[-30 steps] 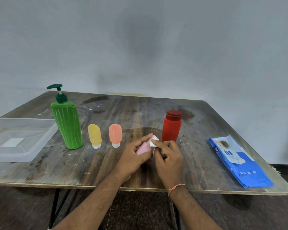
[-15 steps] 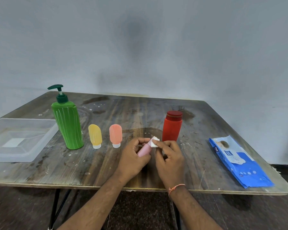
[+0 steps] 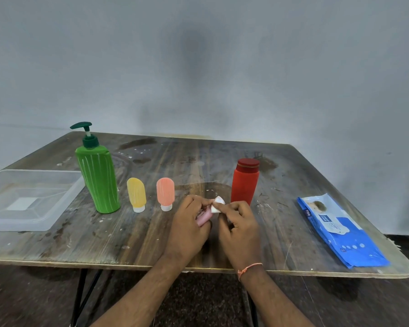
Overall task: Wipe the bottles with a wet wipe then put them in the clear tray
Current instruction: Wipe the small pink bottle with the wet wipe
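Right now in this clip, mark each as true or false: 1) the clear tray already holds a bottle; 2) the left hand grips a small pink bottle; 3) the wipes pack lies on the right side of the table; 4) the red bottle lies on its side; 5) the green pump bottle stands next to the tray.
1) False: the clear tray holds no bottle.
2) True: the left hand grips the pink bottle, and the right hand pinches a white wipe against its top.
3) True: the blue wipes pack lies there.
4) False: the red bottle stands upright.
5) True: the green pump bottle stands just right of it.
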The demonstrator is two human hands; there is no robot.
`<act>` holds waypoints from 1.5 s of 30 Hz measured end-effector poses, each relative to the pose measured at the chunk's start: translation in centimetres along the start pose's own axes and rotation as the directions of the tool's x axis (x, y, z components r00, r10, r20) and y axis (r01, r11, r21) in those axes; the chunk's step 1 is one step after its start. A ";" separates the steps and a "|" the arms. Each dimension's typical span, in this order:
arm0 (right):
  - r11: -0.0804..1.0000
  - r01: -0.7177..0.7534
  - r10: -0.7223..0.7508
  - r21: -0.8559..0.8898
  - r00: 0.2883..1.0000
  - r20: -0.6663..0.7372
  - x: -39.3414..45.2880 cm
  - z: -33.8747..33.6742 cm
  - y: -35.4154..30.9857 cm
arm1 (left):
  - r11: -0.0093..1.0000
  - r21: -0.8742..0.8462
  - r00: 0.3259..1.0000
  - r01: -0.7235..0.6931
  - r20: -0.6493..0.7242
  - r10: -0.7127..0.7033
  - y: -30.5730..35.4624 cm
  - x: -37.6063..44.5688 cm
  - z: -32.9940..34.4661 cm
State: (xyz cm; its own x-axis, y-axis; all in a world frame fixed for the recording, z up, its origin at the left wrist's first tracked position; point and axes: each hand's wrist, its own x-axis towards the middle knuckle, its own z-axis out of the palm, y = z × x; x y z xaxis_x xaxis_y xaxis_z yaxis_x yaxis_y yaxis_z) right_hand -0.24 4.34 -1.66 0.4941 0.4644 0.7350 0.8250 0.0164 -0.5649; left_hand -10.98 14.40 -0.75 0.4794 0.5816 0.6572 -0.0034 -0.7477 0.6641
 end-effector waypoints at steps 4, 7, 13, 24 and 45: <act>0.997 -0.069 0.070 0.017 0.996 -0.049 0.1 -0.1 -0.3 | 0.999 0.041 0.999 -0.023 0.026 0.022 -0.3 -0.2 0.2; 0.999 -0.009 0.007 0.049 1.000 0.024 0.1 -0.3 -0.4 | 0.998 -0.040 0.998 0.059 0.023 -0.058 -0.3 -0.1 0.1; 0.990 0.002 -0.003 0.143 1.000 0.002 0.2 -0.1 -0.4 | 0.979 -0.135 0.987 0.151 -0.042 -0.158 -0.8 0.5 0.0; 0.950 -0.208 0.234 0.232 0.968 -0.092 0.7 -0.3 -0.1 | 0.989 -0.073 0.991 0.130 -0.025 -0.132 -1.6 0.6 0.1; 0.950 -0.160 0.168 0.268 0.986 -0.008 0.6 -0.3 -0.3 | 0.876 -0.360 0.943 0.321 0.039 -0.330 -1.9 0.6 0.0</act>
State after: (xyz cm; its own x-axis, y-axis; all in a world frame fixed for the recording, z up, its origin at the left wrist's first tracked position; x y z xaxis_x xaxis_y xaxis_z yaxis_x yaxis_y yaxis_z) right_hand -0.12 4.40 -0.93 0.6277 0.4537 0.6326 0.6314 0.1786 -0.7546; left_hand -10.74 16.13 -1.59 0.4874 0.7827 0.3871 -0.1651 -0.3527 0.9210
